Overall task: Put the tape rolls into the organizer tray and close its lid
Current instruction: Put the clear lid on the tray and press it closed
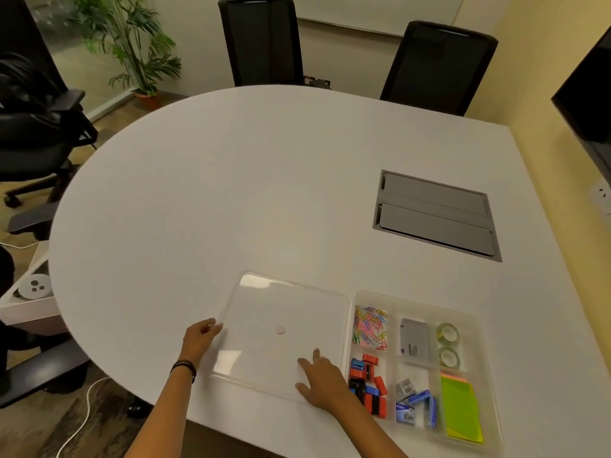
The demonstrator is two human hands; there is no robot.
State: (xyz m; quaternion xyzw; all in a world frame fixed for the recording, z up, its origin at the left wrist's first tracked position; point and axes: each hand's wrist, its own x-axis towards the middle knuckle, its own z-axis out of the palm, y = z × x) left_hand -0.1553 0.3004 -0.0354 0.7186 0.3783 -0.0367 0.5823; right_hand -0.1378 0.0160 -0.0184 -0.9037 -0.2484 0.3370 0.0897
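Head view is looking down on a white tabletop that is filling most of the frame. A clear organizer tray is sitting at the lower right of the frame, uncovered. Two tape rolls are lying one below the other in the tray's upper right compartment. Just left of them a grey box is lying in the middle compartment, and coloured paper clips are filling the upper left one. Red, blue and black sharpeners are crowding the lower left compartment, blue staple boxes are lying in the lower middle one, and green sticky notes are taking up the lower right one.

The clear lid is lying flat on the tabletop, its right edge just beside the tray's left wall. A small pink dot is showing near the lid's middle.

The left hand is curling its fingers around the lid's left edge, pinching it. The right hand is resting open with fingers spread, pressing on the lid's lower right corner, close to the tray.

A grey cable hatch is sitting flush in the tabletop at the right centre. Two black chairs are standing at the top of the frame, and a potted plant is standing at the upper left.
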